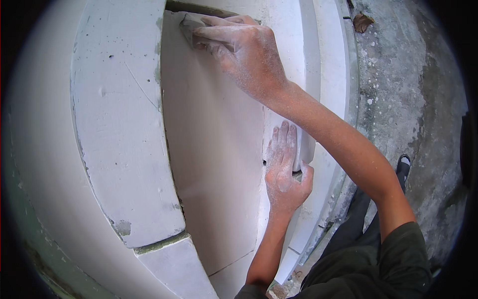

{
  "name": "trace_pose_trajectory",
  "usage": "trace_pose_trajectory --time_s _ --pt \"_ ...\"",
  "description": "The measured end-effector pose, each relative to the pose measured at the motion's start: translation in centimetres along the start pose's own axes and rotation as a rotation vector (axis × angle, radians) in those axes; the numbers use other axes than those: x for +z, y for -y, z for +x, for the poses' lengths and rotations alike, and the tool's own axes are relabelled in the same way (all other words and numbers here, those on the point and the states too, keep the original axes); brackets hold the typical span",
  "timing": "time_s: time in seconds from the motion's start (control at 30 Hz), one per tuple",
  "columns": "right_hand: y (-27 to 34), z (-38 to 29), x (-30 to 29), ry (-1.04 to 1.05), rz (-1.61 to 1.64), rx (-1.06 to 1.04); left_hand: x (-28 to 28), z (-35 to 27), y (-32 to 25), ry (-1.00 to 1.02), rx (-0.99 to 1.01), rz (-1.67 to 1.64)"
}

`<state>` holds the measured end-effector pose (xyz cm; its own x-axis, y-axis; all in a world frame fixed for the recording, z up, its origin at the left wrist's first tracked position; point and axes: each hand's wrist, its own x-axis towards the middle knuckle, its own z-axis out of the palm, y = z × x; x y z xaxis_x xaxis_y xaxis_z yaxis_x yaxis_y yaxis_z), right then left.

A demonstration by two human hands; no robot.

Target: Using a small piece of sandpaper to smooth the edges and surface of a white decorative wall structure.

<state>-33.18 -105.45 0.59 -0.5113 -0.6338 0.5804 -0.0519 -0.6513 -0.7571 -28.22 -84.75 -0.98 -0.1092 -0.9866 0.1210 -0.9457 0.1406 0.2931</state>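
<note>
My right hand (pixel 250 48), coated in white dust, grips a folded grey sheet (pixel 190 28) that looks like sandpaper. It presses the sheet against the far end of a recessed white panel (pixel 216 157), near a dark gap. Lower down, my left hand (pixel 285 172) lies flat, fingers extended, on a white ledge (pixel 306 74) along the panel's right side. White dust covers its fingers too, and it holds nothing. The thumb is spread beside a small dark gap in the ledge.
Left of the recess runs a wide white raised band (pixel 119 123) with pits, a scratch and a joint near its lower end. Further white steps (pixel 332 67) lie to the right, then a stained concrete floor (pixel 392 86) with a dry leaf (pixel 362 22). My shod foot (pixel 404 160) shows there.
</note>
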Motion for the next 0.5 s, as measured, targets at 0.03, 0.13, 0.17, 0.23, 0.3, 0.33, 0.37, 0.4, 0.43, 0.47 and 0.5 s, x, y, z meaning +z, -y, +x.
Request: trace_pose_trajectory --time_s 0.03,0.13,0.17,0.23,0.3,0.33,0.37,0.4,0.43,0.47,0.5 --pt "0.0 -0.1 -0.1 -0.001 0.003 0.000 0.0 0.0 0.1 -0.001 0.000 0.003" --pt "0.0 -0.1 -0.6 0.021 0.062 0.030 0.0 0.1 0.1 -0.006 0.016 -0.006" --pt "-0.1 0.1 -0.7 0.020 0.121 0.049 0.0 0.1 -0.1 -0.001 0.010 -0.004" --pt "0.1 0.3 -0.9 0.018 0.179 0.067 0.0 0.1 0.0 0.005 0.007 -0.001" --pt "0.9 0.2 -0.9 -0.030 0.349 0.312 -0.1 0.0 0.0 0.006 -0.004 -0.007" --pt "0.9 0.4 -1.0 -0.030 0.354 0.313 -0.3 0.1 0.1 0.004 -0.006 -0.002" --pt "0.7 0.6 -1.3 0.066 0.306 0.332 -0.5 0.1 0.0 0.008 -0.002 0.005" --pt "0.4 0.8 -1.6 0.162 0.252 0.345 -0.4 0.3 0.0 0.011 0.005 0.007" --pt "0.4 0.8 -1.5 0.162 0.254 0.343 -0.3 0.3 0.0 0.008 0.006 0.008" --pt "0.3 0.5 -1.3 0.169 0.225 0.231 -0.2 0.2 0.1 0.001 0.011 0.010" --pt "0.2 0.4 -1.3 0.175 0.188 0.121 -0.1 0.2 0.1 -0.002 0.019 0.006"
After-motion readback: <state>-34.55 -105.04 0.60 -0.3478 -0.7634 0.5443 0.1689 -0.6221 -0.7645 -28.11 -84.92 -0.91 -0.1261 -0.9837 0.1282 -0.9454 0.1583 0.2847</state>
